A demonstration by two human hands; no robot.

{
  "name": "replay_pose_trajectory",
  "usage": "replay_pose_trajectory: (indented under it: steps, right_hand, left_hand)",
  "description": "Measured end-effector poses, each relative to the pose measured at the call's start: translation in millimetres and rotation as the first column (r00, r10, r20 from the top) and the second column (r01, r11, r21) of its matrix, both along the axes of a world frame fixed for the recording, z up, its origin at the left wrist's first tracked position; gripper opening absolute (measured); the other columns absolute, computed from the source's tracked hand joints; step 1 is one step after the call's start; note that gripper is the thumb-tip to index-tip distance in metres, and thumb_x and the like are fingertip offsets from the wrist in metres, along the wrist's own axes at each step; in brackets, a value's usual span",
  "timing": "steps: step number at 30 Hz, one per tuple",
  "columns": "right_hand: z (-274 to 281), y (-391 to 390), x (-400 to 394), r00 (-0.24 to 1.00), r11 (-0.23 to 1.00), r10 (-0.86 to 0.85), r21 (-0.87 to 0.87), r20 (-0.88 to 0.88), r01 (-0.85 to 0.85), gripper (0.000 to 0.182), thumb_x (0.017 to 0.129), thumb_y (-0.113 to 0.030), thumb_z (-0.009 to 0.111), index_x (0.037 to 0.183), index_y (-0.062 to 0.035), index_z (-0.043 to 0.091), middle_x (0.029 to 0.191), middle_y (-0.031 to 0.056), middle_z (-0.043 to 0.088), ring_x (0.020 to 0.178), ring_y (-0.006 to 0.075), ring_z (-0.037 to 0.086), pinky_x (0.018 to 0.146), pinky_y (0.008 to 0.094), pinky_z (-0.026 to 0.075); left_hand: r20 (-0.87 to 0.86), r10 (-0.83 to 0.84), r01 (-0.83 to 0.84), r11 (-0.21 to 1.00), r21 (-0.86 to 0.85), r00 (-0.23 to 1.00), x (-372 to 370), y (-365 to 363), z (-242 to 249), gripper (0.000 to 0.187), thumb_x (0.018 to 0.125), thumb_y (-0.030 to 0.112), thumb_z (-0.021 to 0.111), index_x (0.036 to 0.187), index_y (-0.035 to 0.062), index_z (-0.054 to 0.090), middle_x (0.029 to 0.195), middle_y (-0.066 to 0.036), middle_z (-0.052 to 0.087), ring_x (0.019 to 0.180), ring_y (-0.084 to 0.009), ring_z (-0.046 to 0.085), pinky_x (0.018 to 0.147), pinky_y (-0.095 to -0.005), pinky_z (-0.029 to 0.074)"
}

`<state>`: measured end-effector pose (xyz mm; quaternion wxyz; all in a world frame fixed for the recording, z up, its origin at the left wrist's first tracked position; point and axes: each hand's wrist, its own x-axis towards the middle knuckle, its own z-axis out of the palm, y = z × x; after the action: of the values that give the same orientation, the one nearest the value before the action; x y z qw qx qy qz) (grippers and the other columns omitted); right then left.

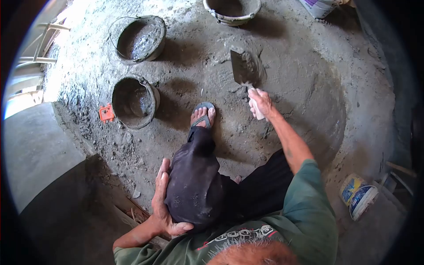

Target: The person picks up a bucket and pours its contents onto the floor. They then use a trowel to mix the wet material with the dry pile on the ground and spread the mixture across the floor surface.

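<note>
My right hand is closed around the pale handle of a trowel. The trowel's metal blade points away from me, over a small heap of wet mortar on the floor. My left hand rests against the side of my bent knee in dark trousers, its fingers apart and holding nothing. One sandalled foot is planted on the floor between the trowel and the buckets.
Two buckets stand at the left, and a mortar basin at the top. An orange box lies beside the nearer bucket. A tipped paint bucket is at lower right, a bag at upper right.
</note>
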<state>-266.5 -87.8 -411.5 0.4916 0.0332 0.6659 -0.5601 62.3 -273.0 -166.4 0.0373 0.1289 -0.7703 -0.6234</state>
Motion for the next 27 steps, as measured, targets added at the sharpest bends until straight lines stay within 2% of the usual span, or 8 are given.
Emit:
replay_pose_trajectory:
  steps: [3, 4, 6, 10, 14, 16, 22, 27]
  right_hand:
    - [6, 16, -2, 0.854, 0.862, 0.485, 0.265, -0.186, -0.432, 0.041, 0.092, -0.041, 0.054, 0.102, -0.0012, 0.049, 0.071, 0.0091, 0.057, 0.056, 0.0197, 0.059, 0.045, 0.0361, 0.049]
    - [2, 27, 9, 0.859, 0.858, 0.486, 0.271, -0.157, -0.436, 0.041, 0.092, -0.041, 0.054, 0.102, -0.0012, 0.049, 0.071, 0.0091, 0.057, 0.056, 0.0197, 0.059, 0.045, 0.0361, 0.049]
    - [-8, 44, 11, 0.425, 0.575, 0.818, 0.520, -0.388, -0.632, 0.043, 0.093, -0.038, 0.052, 0.105, 0.0022, 0.050, 0.076, 0.0176, 0.062, 0.062, 0.0277, 0.062, 0.053, 0.0411, 0.052]
    - [-28, 72, 14, 0.244, 0.337, 0.941, 0.674, -0.233, -0.657, 0.045, 0.093, -0.038, 0.052, 0.108, 0.0042, 0.051, 0.075, 0.0237, 0.064, 0.068, 0.0359, 0.065, 0.061, 0.0471, 0.052]
    - [-47, 68, -39, 0.494, 0.593, 0.788, 0.670, -0.368, -0.446, 0.042, 0.092, -0.038, 0.055, 0.103, 0.0019, 0.052, 0.076, 0.0254, 0.064, 0.072, 0.0434, 0.064, 0.066, 0.0480, 0.052]
    - [-74, 62, -60, 0.461, 0.612, 0.769, 0.720, -0.443, -0.328, 0.039, 0.091, -0.037, 0.056, 0.101, 0.0008, 0.053, 0.077, 0.0243, 0.064, 0.072, 0.0447, 0.063, 0.065, 0.0485, 0.052]
    - [-26, 27, -82, 0.366, 0.562, 0.797, 0.813, -0.481, -0.155, 0.037, 0.091, -0.038, 0.054, 0.101, -0.0024, 0.055, 0.095, 0.0287, 0.063, 0.093, 0.0467, 0.059, 0.078, 0.0523, 0.048]
    - [15, 5, -81, 0.254, 0.529, 0.840, 0.829, -0.480, -0.183, 0.038, 0.093, -0.038, 0.052, 0.100, -0.0006, 0.052, 0.085, 0.0314, 0.062, 0.084, 0.0498, 0.060, 0.073, 0.0554, 0.047]
  left_hand:
    - [-0.098, -0.031, 0.029, 0.999, -0.022, 0.995, -7, -3, -5, 0.115, 0.069, 0.058, 0.074, 0.148, -0.0010, 0.016, 0.146, -0.041, 0.013, 0.137, -0.0529, 0.020, 0.110, -0.0581, 0.018]
    - [-0.128, -0.124, 0.117, 0.991, -0.059, 0.984, -6, -10, -13, 0.136, 0.057, 0.059, 0.081, 0.145, -0.0116, 0.005, 0.152, -0.030, 0.010, 0.142, -0.0381, 0.017, 0.116, -0.0455, 0.015]
    - [-0.103, -0.009, 0.008, 1.000, -0.009, 0.995, -2, -2, -12, 0.114, 0.068, 0.060, 0.073, 0.147, -0.0010, 0.020, 0.143, -0.043, 0.016, 0.136, -0.0536, 0.021, 0.108, -0.0615, 0.019]
    - [0.058, 0.068, -0.066, 0.997, -0.033, 0.996, 10, -1, -6, 0.113, 0.067, 0.062, 0.072, 0.146, -0.0011, 0.023, 0.142, -0.044, 0.020, 0.134, -0.0551, 0.025, 0.106, -0.0637, 0.021]
    - [0.147, 0.128, -0.124, 0.992, -0.036, 0.981, 17, 0, -10, 0.111, 0.068, 0.064, 0.072, 0.146, 0.0004, 0.025, 0.138, -0.045, 0.028, 0.129, -0.0563, 0.032, 0.105, -0.0655, 0.021]
    - [-0.138, 0.046, -0.057, 0.995, -0.082, 0.989, 19, -1, -20, 0.110, 0.068, 0.063, 0.072, 0.146, 0.0012, 0.025, 0.137, -0.045, 0.028, 0.130, -0.0563, 0.031, 0.106, -0.0656, 0.019]
    - [-0.271, 0.080, -0.093, 0.995, -0.035, 0.959, 5, 2, -19, 0.101, 0.068, 0.055, 0.075, 0.141, -0.0024, 0.035, 0.139, -0.041, 0.033, 0.131, -0.0554, 0.031, 0.106, -0.0651, 0.015]
    - [-0.275, 0.117, -0.133, 0.990, -0.042, 0.954, 13, 2, -13, 0.099, 0.068, 0.052, 0.076, 0.140, -0.0030, 0.038, 0.140, -0.039, 0.033, 0.133, -0.0534, 0.030, 0.107, -0.0631, 0.014]
